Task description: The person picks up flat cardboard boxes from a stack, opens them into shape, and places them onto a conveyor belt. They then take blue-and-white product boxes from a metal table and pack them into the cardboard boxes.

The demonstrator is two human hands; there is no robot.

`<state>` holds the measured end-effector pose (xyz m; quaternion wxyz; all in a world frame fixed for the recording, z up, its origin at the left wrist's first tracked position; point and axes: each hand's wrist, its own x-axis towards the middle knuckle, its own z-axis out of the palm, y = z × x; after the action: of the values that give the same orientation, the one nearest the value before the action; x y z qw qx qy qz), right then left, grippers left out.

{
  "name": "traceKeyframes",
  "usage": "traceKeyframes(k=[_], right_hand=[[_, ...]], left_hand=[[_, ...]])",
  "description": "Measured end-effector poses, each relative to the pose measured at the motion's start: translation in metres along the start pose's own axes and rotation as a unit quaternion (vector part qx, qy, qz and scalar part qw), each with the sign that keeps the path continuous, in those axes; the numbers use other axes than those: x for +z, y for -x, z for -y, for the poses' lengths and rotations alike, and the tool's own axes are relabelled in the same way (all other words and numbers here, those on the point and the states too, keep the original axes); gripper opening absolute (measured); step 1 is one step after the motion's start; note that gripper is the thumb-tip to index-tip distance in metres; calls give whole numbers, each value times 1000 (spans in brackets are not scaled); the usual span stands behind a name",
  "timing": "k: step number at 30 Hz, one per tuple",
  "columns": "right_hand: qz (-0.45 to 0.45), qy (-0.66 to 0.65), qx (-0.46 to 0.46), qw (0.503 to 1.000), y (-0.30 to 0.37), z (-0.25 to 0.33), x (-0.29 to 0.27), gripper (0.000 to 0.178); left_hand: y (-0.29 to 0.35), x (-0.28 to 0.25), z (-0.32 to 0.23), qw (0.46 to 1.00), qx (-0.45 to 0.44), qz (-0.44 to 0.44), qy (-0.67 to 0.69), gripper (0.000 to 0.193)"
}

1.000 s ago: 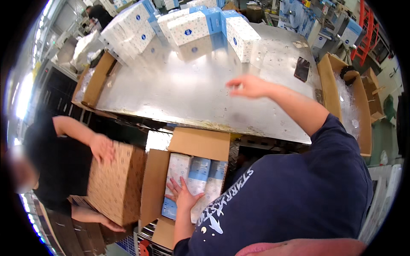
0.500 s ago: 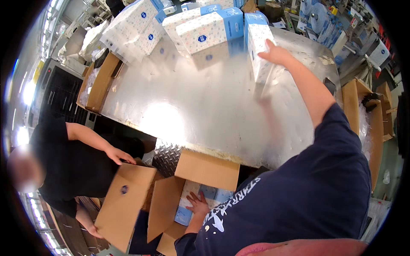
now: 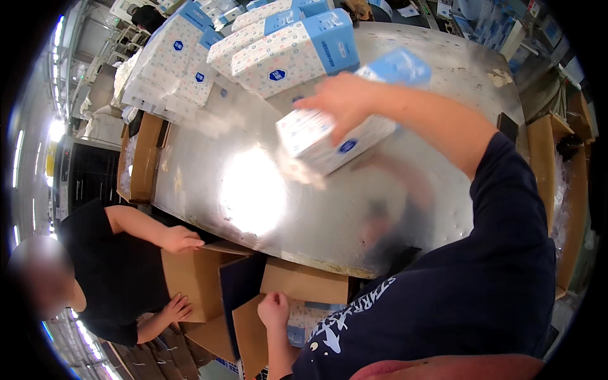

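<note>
My right hand (image 3: pixel 345 104) grips a white, small-patterned tissue pack (image 3: pixel 373 136) with a blue end, tilted over the metal table (image 3: pixel 266 209). The hand and pack are slightly blurred. My left hand (image 3: pixel 273 309) is closed in a fist at the left flap of an open cardboard carton (image 3: pixel 304 283); whatever its fingers may hold is hidden. Inside that carton lie similar white-and-blue packs (image 3: pixel 309 318), partly covered by my arm and shirt. More tissue packs (image 3: pixel 278 60) lie along the table's far side, with others leaning at the far left (image 3: pixel 171 60).
At the left, a co-worker in black (image 3: pixel 120 272) handles another open carton (image 3: pixel 190 278) beside mine. Cardboard boxes holding clear plastic stand at the table's left end (image 3: pixel 147 149) and right side (image 3: pixel 548 183). A dark flat object (image 3: pixel 506 126) lies near the right edge.
My right hand has brought the pack leftward and nearer, turning it from upright to slanted. My left hand has risen from the packs to the carton's flap, fingers now curled. The co-worker's carton has turned.
</note>
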<state>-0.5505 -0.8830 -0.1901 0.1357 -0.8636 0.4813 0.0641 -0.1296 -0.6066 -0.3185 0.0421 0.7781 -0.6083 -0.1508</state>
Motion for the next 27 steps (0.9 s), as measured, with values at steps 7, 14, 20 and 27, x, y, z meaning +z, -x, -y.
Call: traceKeyframes(k=[7, 14, 20, 27], right_hand=[[-308, 85, 174, 932, -94, -88, -15, 96], [-95, -25, 92, 991, -73, -77, 5, 97], [-152, -73, 95, 981, -125, -22, -18, 87], [-266, 6, 221, 938, -213, -47, -4, 65]], left_hand=[[-87, 38, -127, 955, 290, -7, -66, 63], [-97, 57, -126, 956, 278, 21, -88, 67], [-102, 78, -95, 936, 343, 33, -75, 66], [-99, 62, -122, 953, 296, 2, -62, 66]])
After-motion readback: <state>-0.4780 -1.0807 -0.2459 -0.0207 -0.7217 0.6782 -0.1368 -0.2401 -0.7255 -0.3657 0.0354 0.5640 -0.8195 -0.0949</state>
